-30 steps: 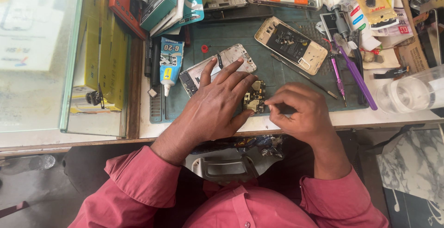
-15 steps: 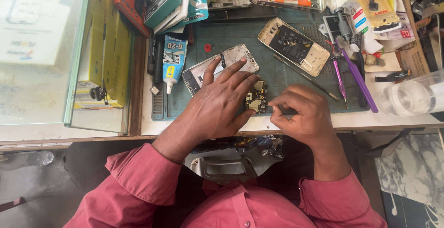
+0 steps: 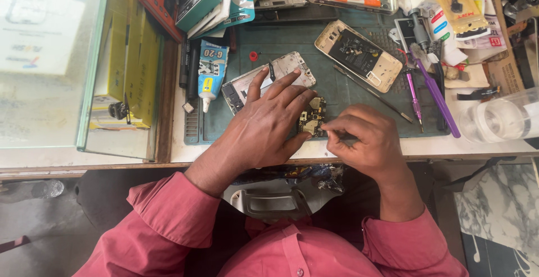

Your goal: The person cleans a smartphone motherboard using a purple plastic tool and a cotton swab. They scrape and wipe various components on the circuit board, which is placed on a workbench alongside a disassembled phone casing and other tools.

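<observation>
A small circuit board lies on the green mat near the front edge of the surface, between the two hands, its long axis running near to far. It is pinned from the left by the left hand, laid flat with fingers spread, fingertips touching the board. The right hand, just right of it, is pinched shut on a thin dark tool whose tip is hidden. A stripped phone frame lies partly under the left fingers.

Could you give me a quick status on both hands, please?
Left hand flat, pinning circuit board. Right hand pinching thin tool at board's edge. Phone frame under left fingertips.
</observation>
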